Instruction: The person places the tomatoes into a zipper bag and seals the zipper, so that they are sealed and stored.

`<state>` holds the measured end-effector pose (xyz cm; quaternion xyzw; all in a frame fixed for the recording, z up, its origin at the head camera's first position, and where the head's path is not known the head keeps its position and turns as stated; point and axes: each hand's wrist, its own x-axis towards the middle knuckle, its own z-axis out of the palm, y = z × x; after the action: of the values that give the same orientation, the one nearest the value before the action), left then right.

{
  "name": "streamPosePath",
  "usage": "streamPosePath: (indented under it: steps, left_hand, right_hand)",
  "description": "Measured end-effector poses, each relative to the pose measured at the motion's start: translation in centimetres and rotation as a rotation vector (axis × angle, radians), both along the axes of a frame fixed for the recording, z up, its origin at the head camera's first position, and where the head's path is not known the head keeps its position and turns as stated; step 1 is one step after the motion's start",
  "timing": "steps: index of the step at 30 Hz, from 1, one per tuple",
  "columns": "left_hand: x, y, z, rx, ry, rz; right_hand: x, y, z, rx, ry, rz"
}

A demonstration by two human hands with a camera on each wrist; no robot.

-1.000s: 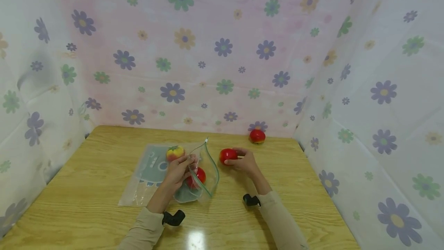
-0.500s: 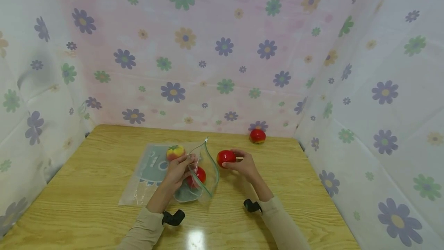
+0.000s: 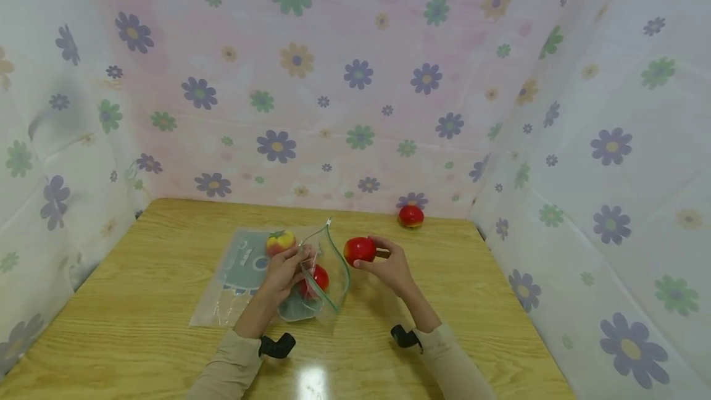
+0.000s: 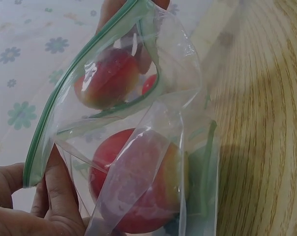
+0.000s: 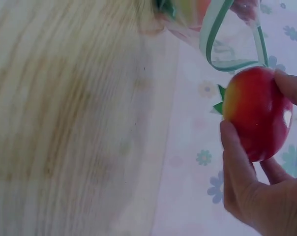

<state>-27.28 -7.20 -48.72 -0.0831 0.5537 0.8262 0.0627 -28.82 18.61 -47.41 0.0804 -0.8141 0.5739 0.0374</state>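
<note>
Right grip point(image 3: 393, 265) on red fruit point(image 3: 360, 251), leaves point(image 5: 218, 106) down, long axis toward bag point(image 3: 336, 273)

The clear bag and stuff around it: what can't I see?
Clear bag, right wrist view: cut off by top edge.
Yellow-red fruit, head view: partly hidden by left hand.
Right hand, right wrist view: cut off by right edge.
White marks on flat sheet, head view: too small to read.

Flat bag point(image 3: 208, 307): sm. white marks point(image 3: 245, 257), too tiny to read.
Zip bag point(image 3: 335, 271): no txt/nos. legible.
Elsewhere: ditto.
</note>
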Motion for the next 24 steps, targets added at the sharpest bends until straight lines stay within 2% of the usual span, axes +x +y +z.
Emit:
streamPosePath:
  steps: [3,5,10,13,19,24]
  left_hand:
    - [0.0,0.0,0.1,0.001,0.005,0.001]
    - [0.1,0.0,0.1,-0.001,0.005,0.0]
    - [0.3,0.0,0.1,-0.006,0.005,0.0]
    - [0.3,0.1,0.0,-0.011,0.006,0.001]
    - [0.4,0.1,0.0,-0.004,0.009,0.005]
    - [0.4,0.1,-0.1,-0.008,0.021,0.002]
  right_hand:
    - [0.2,-0.1,0.0,-0.038,0.034,0.016]
    - [0.9,-0.4,0.8,-0.05,0.038,0.031]
    - [1.7,-0.6,1.1,-0.056,0.007,0.057]
    - [1.4,-0.4,0.0,-0.076,-0.001,0.076]
    - [2.1,-0.3,-0.2,-0.11,-0.003,0.178]
    - [2.7,-0.1,-0.1,-0.083,0.002,0.265]
